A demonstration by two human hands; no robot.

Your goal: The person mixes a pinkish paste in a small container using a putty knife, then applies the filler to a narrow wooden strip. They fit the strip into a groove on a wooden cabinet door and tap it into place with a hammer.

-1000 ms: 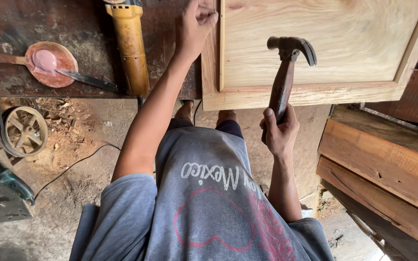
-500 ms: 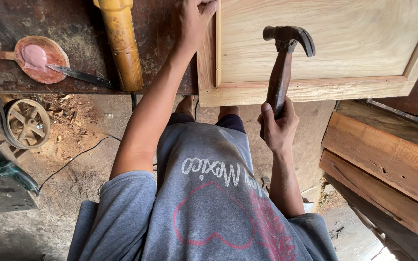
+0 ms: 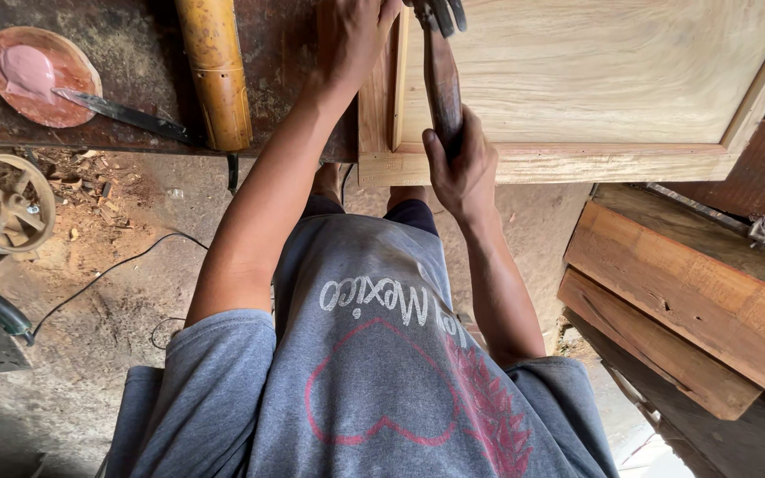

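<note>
2 hands at pale framed wooden panel (image 3: 577,80) lying on dark stained workbench (image 3: 135,97). Right hand (image 3: 460,168) clenched round dark-handled claw hammer (image 3: 440,62), head down near frame's inner strip. Left hand (image 3: 351,35) pressing frame's left edge (fingers partly out of view). Risk: hammer face close to left fingers; glancing blow could bruise them or dent soft wood.

A dark, stained tabletop (image 3: 135,53) spans the upper left, carrying a pink-smeared dish (image 3: 42,75), a knife (image 3: 126,113), a yellow tube (image 3: 214,71) and a wooden panel (image 3: 595,80).
</note>
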